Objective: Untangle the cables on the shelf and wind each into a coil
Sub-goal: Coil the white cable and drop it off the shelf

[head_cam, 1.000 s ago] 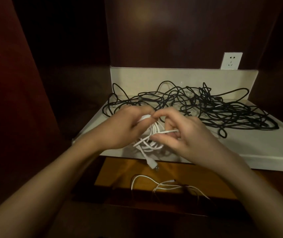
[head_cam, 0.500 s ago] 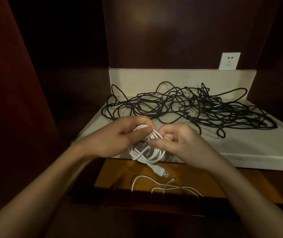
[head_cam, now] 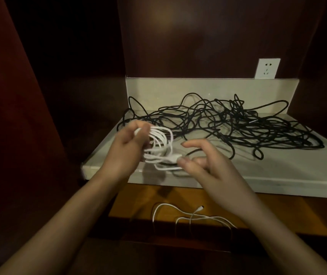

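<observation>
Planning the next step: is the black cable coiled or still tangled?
Tangled. The black cable sprawls in loose crossing loops over the shelf; only the white cable is looped, in the left hand.

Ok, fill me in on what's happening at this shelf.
A person is tidying cables. The left hand grips a coiled white cable above the pale shelf; the right hand is open beside the coil, its fingertips near the plug end. The black cable tangle lies unsorted behind. Another loose white cable lies on the wooden surface below.
</observation>
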The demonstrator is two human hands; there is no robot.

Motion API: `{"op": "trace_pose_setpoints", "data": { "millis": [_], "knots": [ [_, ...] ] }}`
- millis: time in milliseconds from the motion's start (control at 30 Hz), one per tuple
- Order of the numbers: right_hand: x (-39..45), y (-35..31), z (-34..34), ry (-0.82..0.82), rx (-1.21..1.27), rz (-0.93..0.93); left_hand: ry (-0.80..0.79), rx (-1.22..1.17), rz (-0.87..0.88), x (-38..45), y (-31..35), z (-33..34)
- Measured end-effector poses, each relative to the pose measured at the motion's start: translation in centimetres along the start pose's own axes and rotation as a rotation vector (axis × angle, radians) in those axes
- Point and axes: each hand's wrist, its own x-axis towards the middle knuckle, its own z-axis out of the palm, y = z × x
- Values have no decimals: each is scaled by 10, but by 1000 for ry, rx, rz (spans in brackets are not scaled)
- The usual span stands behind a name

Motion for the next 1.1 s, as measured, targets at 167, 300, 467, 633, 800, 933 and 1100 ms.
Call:
{"op": "trace_pose_setpoints", "data": {
  "millis": [167, 300, 467, 633, 800, 933, 1100],
  "knots": [
    [-10, 20, 9, -184, -50, 127, -22, -444, -170, 2, 9, 6],
    [7, 9, 17, -390, 463, 266, -292, -521, -184, -1, 12, 15],
    [26, -1, 23, -229, 665, 278, -440, -308, -62, 3, 22, 4],
    [42, -7, -32, -226, 501, 178, -559, 149, 7, 11, 29, -25],
    [50, -14, -35, -132, 530, 106, -613, 86, 5, 8, 29, -22],
    [44, 0, -25, 38, 563, 102, -474, -6, -18, 11, 25, -17],
    [43, 21, -26, 88, 171, 97, -521, -75, -77, 13, 17, -17]
  ]
}}
